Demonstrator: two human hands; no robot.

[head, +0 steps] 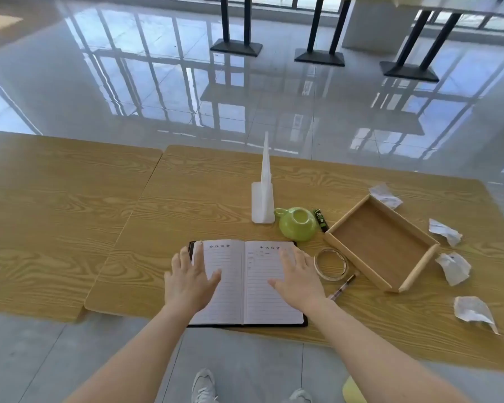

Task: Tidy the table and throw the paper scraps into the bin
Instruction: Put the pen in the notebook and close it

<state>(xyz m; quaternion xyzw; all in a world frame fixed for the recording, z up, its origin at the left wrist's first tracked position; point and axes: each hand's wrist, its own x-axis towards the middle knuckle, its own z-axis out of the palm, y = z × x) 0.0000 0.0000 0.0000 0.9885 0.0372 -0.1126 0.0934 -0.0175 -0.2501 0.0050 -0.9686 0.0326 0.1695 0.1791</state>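
Tabletop (186, 199): 2 wood-grain tops side by side; everything lies on the right 1.
Paper scraps: 4 crumpled white pieces near the right edge. 1 (386, 196) lies just behind the tray's far corner, 2 (445, 231) (454, 267) between the tray and the right edge, and 1 (473, 312) toward the near right corner.
Notebook (253, 289): 1, open flat at the near edge, with lined pages and a dark cover.
Left hand (191, 279): fingers straight and spread over the left page, holding nothing.
Right hand (298, 279): fingers straight and spread over the right page, holding nothing.
Tray (380, 242): 1 wooden tray, right of the notebook, nothing in it.
Cup (297, 223): 1, green, just beyond the notebook's far right corner.
Tape roll (332, 277): 1, flat between notebook and tray.
Pen (344, 286): 1, partly hidden under the right wrist.
Small tube (320, 219): 1, black and green, between cup and tray; its label is unreadable.
White stand (262, 202): 1, upright beside the cup.
Hard to tell: the printing on the notebook pages is too small to read; a yellow object (352, 391) is cut off at the bottom edge of the view.
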